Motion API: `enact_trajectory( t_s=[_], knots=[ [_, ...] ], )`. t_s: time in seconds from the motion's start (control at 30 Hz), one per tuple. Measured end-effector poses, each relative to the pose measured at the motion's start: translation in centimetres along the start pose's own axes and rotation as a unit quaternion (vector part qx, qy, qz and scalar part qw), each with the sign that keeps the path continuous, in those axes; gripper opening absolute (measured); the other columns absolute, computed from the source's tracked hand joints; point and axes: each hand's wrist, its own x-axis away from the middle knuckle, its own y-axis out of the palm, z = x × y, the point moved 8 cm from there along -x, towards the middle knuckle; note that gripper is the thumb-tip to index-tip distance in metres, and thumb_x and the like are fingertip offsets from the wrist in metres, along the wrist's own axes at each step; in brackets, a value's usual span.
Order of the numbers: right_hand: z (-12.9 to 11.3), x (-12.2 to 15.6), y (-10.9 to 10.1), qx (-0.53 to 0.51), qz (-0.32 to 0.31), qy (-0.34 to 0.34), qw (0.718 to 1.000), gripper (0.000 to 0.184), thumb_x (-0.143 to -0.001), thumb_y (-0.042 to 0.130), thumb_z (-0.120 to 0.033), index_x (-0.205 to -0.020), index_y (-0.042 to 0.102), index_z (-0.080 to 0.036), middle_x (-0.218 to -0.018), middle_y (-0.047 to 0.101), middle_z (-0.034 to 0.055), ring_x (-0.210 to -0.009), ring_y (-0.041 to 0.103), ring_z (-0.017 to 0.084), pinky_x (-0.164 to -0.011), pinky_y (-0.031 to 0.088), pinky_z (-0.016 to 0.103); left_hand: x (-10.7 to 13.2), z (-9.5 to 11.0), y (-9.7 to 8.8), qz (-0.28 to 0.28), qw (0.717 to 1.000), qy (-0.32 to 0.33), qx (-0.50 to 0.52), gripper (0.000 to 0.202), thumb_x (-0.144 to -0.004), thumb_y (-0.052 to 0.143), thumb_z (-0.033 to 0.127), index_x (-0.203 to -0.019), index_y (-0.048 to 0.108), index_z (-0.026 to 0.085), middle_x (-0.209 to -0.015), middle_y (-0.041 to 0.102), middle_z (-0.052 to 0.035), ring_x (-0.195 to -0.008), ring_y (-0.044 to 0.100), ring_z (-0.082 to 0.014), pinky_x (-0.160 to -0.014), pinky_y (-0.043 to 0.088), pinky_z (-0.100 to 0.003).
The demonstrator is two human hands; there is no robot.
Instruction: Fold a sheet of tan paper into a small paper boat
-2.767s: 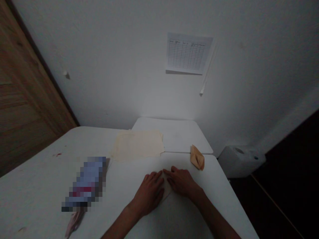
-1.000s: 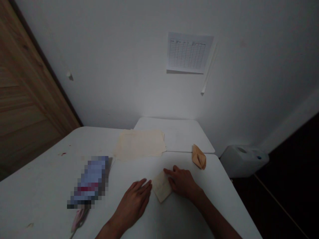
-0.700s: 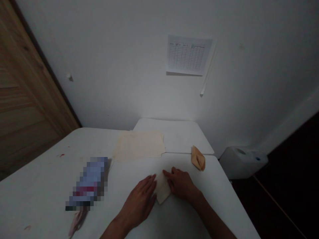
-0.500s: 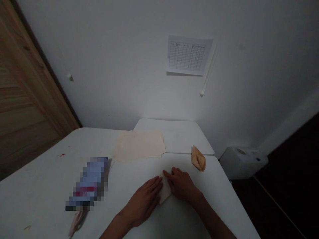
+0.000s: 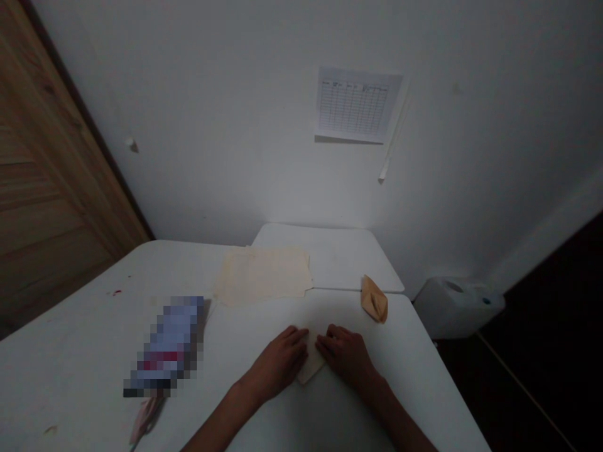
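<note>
A small piece of folded cream paper [image 5: 311, 369] lies on the table between my hands, its lower corner pointing toward me. My left hand [image 5: 282, 359] presses on the paper's left side, fingers close together and bent over its edge. From the right, my right hand [image 5: 346, 353] has its fingers curled and the tips on the paper's right edge. Both thumbs are mostly hidden. To the right of my right hand sits a folded tan paper shape [image 5: 375, 300], like a little boat, with a slit down its middle.
Flat cream paper sheets [image 5: 264, 273] lie farther back on the white table [image 5: 226, 402]. A blurred-out blue item [image 5: 169, 345] is at the left, with a pinkish object [image 5: 147, 417] below it. A white box-like container [image 5: 459, 307] stands beyond the table's right edge. A printed sheet [image 5: 355, 103] hangs on the wall.
My left hand has moved up along the folded paper, its fingertips now near the top. My right index finger has drawn back from the top tip and curled in with the other fingers.
</note>
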Motion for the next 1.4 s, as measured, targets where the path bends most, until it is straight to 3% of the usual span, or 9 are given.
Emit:
enact_trajectory(
  t_s=[0.33,0.57,0.8,0.97,1.07,1.2,1.4],
  knots=[
    [0.7,1.1,-0.8,-0.016,-0.026,-0.003,1.0,0.029,-0.101,0.037,-0.035,-0.113,0.063,-0.031,-0.097,0.059,0.0031,-0.088,0.059,0.015,-0.071,0.042,0.023,0.0,0.0,-0.3,-0.016,1.0,0.011,0.013,0.027,-0.091,0.045,0.013,-0.112,0.061,0.021,-0.132,0.058,-0.0085,-0.108,0.056,-0.0242,-0.097,0.047,-0.045],
    [1.1,1.5,-1.1,-0.051,-0.053,0.002,0.997,0.034,-0.094,0.048,-0.041,-0.127,0.057,-0.036,-0.105,0.057,0.0044,-0.094,0.058,0.019,-0.082,0.043,0.029,0.6,-0.6,-0.7,-0.043,0.997,-0.004,0.065,0.039,-0.083,0.064,0.025,-0.122,0.058,0.024,-0.142,0.049,-0.005,-0.121,0.049,-0.0256,-0.102,0.044,-0.045],
    [1.1,1.7,-1.2,-0.088,-0.046,0.025,0.995,0.043,-0.085,0.06,-0.049,-0.126,0.059,-0.033,-0.105,0.057,0.0046,-0.097,0.057,0.02,-0.087,0.043,0.031,0.8,-0.9,-0.7,-0.069,0.994,-0.025,0.082,0.059,-0.072,0.076,0.034,-0.126,0.056,0.02,-0.145,0.045,-0.0078,-0.126,0.044,-0.0298,-0.105,0.041,-0.047],
    [0.3,1.3,-0.9,-0.051,-0.01,0.067,0.996,0.027,-0.094,0.051,-0.041,-0.115,0.064,-0.031,-0.099,0.06,0.005,-0.093,0.056,0.02,-0.081,0.043,0.029,0.7,-0.3,-0.8,-0.04,0.997,-0.016,0.061,0.033,-0.088,0.061,0.029,-0.12,0.059,0.022,-0.142,0.05,-0.0068,-0.122,0.048,-0.0255,-0.104,0.042,-0.046],
    [-0.3,1.4,-0.6,-0.024,0.027,0.076,0.996,0.021,-0.093,0.055,-0.036,-0.11,0.065,-0.029,-0.098,0.062,0.0051,-0.093,0.056,0.021,-0.08,0.044,0.03,0.9,-0.3,-0.5,-0.03,0.998,-0.017,0.044,0.033,-0.089,0.06,0.031,-0.12,0.059,0.021,-0.141,0.05,-0.0076,-0.122,0.047,-0.027,-0.104,0.041,-0.047],
    [-1.2,1.8,0.1,-0.032,0.084,0.015,0.996,0.013,-0.094,0.055,-0.024,-0.093,0.067,-0.026,-0.095,0.065,0.0029,-0.088,0.056,0.019,-0.077,0.044,0.028,1.2,-0.5,0.2,-0.033,0.999,-0.011,0.03,0.036,-0.09,0.059,0.032,-0.125,0.056,0.022,-0.141,0.05,-0.007,-0.123,0.046,-0.0283,-0.103,0.042,-0.049],
    [-1.4,2.7,0.6,-0.079,0.145,-0.057,0.985,0.017,-0.088,0.061,-0.011,-0.095,0.068,-0.025,-0.095,0.07,-0.0007,-0.083,0.057,0.017,-0.08,0.046,0.028,1.6,-0.1,0.4,-0.03,0.999,0.013,0.018,0.027,-0.094,0.053,0.029,-0.12,0.06,0.025,-0.138,0.053,-0.0052,-0.124,0.045,-0.0276,-0.103,0.042,-0.047]
  ],
)
